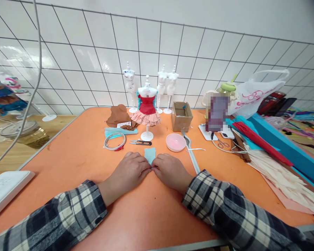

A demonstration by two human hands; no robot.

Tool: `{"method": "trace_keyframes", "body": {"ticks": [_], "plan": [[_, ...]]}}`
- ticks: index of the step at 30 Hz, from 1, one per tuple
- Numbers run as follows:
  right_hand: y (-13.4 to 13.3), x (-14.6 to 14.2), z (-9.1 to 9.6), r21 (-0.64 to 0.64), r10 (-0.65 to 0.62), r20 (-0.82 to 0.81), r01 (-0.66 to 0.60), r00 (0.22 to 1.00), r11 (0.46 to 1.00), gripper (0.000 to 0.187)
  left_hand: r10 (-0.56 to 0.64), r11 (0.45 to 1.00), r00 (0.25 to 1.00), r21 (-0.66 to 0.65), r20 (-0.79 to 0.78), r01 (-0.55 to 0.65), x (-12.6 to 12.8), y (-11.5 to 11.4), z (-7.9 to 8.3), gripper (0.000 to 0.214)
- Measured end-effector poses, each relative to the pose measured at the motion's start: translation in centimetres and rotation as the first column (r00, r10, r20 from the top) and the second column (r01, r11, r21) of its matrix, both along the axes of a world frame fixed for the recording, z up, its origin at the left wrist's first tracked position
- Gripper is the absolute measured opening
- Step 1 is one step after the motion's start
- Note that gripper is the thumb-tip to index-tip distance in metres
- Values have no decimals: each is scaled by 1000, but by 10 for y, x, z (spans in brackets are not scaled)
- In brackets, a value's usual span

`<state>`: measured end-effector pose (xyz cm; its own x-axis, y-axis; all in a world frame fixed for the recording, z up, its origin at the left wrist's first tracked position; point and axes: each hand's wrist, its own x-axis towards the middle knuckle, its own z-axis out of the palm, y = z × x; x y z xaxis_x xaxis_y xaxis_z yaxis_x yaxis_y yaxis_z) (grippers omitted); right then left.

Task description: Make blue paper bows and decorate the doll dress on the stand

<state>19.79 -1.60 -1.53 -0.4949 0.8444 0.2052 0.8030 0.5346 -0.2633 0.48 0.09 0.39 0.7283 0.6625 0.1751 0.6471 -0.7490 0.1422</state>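
Far left of my left grip, near the corner of the orange bench [68, 164]: a white slab [9, 191] with rounded edges. Beyond it, past the bench edge, a lidded jar [26, 134]. Ahead and a little left of the left grip, brown material [118, 116] lies crumpled; nearer me, a pale ring [124, 141] lies flat over part of a blue strip [131, 131].

Left grip [131, 170]: thumb and fingers pinched together on the near edge of a teal piece [150, 154]. Black-handled snips [143, 143] lie just past these knuckles, points to the left. Directly ahead of both grips, a small dress form [147, 104] stands upright in red bodice and ruffled pink skirt. The teal piece lies on the bench between the grips, its far end flat, its near edge under my fingertips.

Right grip [170, 170]: also pinched on that near edge, fingertips against the left's. Just ahead of it, a pink bowl [176, 142]; behind that, an open cardboard box [182, 122]. Farther right, small scissors [223, 143], then a red roll [263, 143] and, nearer me, cream strips [282, 176].
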Motion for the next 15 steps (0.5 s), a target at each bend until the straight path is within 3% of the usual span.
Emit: {"method": "trace_keyframes", "body": {"ticks": [7, 15], "plan": [[0, -1, 3, -12, -14, 8, 14, 1000, 1000, 15, 23, 1000, 999, -13, -32, -23, 1, -4, 4, 22], [2, 0, 1, 14, -6, 56, 5, 998, 1000, 19, 39, 998, 999, -41, -38, -40, -2, 4, -6, 27]]}}
